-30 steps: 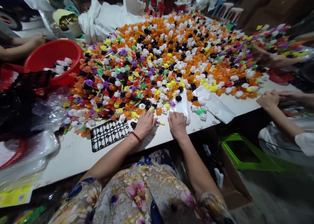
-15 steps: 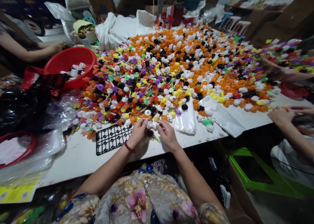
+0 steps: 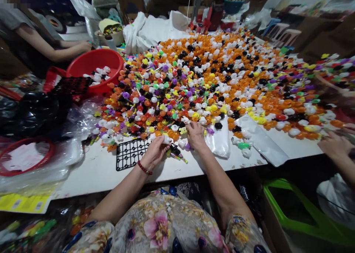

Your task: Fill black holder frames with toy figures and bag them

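I count two hands of my own, left (image 3: 155,151) and right (image 3: 196,134), and one beaded bracelet (image 3: 144,168). My left fingers pinch at least one white piece (image 3: 166,139); the heaped toys (image 3: 199,66) run far past counting (I would lose my place at once). Before me lie two plastic bag packs (image 3: 220,144), one flat black grid (image 3: 129,157) and, further left, at least one more. I see one big red tub (image 3: 83,62), one red basket (image 3: 50,157), one green stool (image 3: 318,220), and, behind, two pale stools (image 3: 294,32).
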Motion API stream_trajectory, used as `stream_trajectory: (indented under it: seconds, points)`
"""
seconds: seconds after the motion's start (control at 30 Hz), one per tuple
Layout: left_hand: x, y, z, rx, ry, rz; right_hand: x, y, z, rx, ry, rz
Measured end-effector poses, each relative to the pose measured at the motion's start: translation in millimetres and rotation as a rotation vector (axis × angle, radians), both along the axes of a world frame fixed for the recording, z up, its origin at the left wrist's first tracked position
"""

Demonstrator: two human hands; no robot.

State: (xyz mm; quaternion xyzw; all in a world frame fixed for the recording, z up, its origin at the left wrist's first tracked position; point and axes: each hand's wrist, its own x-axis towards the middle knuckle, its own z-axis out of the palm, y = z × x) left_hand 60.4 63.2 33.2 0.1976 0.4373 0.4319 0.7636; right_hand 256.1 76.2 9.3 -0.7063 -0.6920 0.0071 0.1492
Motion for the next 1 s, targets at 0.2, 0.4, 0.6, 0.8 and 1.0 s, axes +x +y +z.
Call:
stream_trajectory:
  seconds: [0.2,0.4,0.6,0.8,1.0]
  points:
    - [6.3,-1.0,2.5,0.001,0.004,-0.009,0.0,-20.3,-6.8,0.201,0.319,0.099]
    - [8.5,-4.7,1.1,0.03,-0.002,-0.007,1.4,-46.1,-4.4,0.214,0.32,0.048]
    - [-3.5,-1.9,-1.0,0.031,0.017,0.078,17.4,-57.9,-11.8,0.119,0.082,-0.068]
    - [-1.4,-3.9,-0.3,0.028,0.045,0.025,0.8,-19.2,-0.1,-0.002,0.035,0.109]
    - [-7.1,-7.6,0.5,0.069,0.07,0.015,-15.0,4.7,2.8,-0.117,-0.089,0.13]
